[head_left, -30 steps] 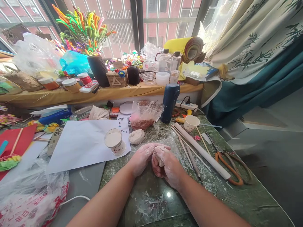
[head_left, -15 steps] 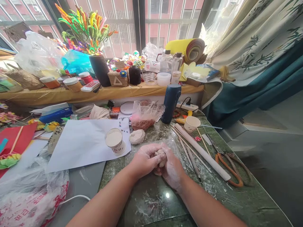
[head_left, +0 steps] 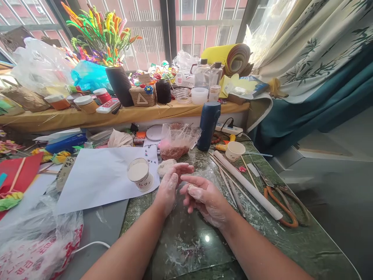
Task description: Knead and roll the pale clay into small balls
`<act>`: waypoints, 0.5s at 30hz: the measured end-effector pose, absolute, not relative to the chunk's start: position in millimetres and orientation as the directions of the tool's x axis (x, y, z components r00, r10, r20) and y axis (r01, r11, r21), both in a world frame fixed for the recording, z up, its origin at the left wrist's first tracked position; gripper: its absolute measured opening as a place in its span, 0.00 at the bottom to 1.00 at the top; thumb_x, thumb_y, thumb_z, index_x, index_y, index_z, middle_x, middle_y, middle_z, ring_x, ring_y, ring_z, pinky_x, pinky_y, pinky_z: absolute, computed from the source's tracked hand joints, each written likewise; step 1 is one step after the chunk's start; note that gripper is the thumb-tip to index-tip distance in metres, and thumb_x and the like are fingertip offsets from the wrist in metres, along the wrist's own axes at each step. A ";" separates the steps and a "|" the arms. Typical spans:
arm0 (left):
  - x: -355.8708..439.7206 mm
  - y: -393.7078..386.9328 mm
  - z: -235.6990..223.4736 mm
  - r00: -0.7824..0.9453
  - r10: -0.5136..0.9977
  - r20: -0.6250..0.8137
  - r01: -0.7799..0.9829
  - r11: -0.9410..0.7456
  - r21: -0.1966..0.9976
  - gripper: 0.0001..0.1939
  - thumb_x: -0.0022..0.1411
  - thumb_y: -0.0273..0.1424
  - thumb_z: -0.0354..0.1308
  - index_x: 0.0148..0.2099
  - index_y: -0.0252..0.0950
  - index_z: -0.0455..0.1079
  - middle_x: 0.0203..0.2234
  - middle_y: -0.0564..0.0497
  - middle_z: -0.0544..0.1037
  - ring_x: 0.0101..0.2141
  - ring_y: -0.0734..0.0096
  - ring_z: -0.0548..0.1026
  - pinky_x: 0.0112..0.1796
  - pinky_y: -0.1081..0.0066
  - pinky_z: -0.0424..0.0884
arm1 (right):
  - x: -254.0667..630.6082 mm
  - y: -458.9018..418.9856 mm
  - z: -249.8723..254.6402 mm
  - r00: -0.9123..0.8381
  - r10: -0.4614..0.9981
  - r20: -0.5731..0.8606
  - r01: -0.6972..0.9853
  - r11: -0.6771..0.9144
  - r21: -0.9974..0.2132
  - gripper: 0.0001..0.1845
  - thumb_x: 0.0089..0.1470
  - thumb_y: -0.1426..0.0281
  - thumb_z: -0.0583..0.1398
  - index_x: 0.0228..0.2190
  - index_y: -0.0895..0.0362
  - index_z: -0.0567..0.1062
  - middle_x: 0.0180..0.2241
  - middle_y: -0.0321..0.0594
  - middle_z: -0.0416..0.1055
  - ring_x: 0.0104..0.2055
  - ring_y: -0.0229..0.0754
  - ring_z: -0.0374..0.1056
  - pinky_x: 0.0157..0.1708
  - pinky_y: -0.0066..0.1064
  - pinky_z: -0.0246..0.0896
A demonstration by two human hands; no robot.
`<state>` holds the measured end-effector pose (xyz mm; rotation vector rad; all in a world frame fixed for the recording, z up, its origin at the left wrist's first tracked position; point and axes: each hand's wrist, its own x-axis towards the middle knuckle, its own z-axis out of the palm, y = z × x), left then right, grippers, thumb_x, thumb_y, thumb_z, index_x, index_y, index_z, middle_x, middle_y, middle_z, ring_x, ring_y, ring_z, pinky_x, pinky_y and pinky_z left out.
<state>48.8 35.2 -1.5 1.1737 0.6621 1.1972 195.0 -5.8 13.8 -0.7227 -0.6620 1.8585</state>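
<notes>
Both my hands are dusted with white powder and hover over the green marble table [head_left: 291, 245]. My left hand [head_left: 169, 186] is open, fingers stretched, palm turned toward the right hand. My right hand [head_left: 208, 199] holds a small pale clay piece [head_left: 190, 188] at its fingertips. The two hands are slightly apart. Just behind my left hand, a larger pale clay lump [head_left: 163, 166] lies on the table, partly hidden by the fingers. A paper cup of white powder [head_left: 140, 174] stands to the left on a white paper sheet [head_left: 99, 177].
A plastic bag of pink and brown clay [head_left: 178, 142] and a dark blue flask [head_left: 208, 125] stand behind. To the right lie a white rod [head_left: 247, 184], thin sticks [head_left: 230, 186], orange-handled scissors [head_left: 284, 204] and a paper cup [head_left: 234, 151]. A crowded shelf [head_left: 87, 116] runs along the window.
My hands were clasped together around the clay. They have come apart: the left hand has opened and lifted away, and the clay piece stays in the right fingers.
</notes>
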 end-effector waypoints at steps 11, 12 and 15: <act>54.3 40.1 -0.4 0.205 0.971 0.127 -0.448 -0.022 0.894 0.20 0.68 0.48 0.55 0.45 0.38 0.77 0.37 0.46 0.81 0.41 0.64 0.76 0.42 0.67 0.72 | 190.2 -4.4 18.9 -0.331 0.884 -0.329 -0.530 -0.463 -0.711 0.27 0.46 0.49 0.69 0.19 0.56 0.69 0.10 0.24 0.54 0.11 0.26 0.40 0.13 0.22 0.35; 54.4 40.5 -0.1 0.198 0.972 0.123 -0.445 -0.023 0.895 0.19 0.68 0.47 0.56 0.45 0.38 0.77 0.37 0.46 0.81 0.41 0.64 0.77 0.42 0.67 0.72 | 189.9 -4.0 18.0 -0.329 0.881 -0.341 -0.521 -0.471 -0.712 0.28 0.46 0.48 0.69 0.17 0.56 0.66 0.09 0.24 0.53 0.10 0.26 0.40 0.12 0.22 0.34; 53.5 42.1 -2.6 0.195 0.972 0.131 -0.425 -0.037 0.905 0.20 0.68 0.48 0.55 0.45 0.38 0.76 0.37 0.45 0.81 0.41 0.62 0.77 0.41 0.66 0.73 | 190.2 -1.7 13.1 -0.297 0.889 -0.349 -0.538 -0.458 -0.708 0.32 0.48 0.48 0.67 0.12 0.54 0.59 0.07 0.24 0.49 0.09 0.26 0.38 0.12 0.24 0.31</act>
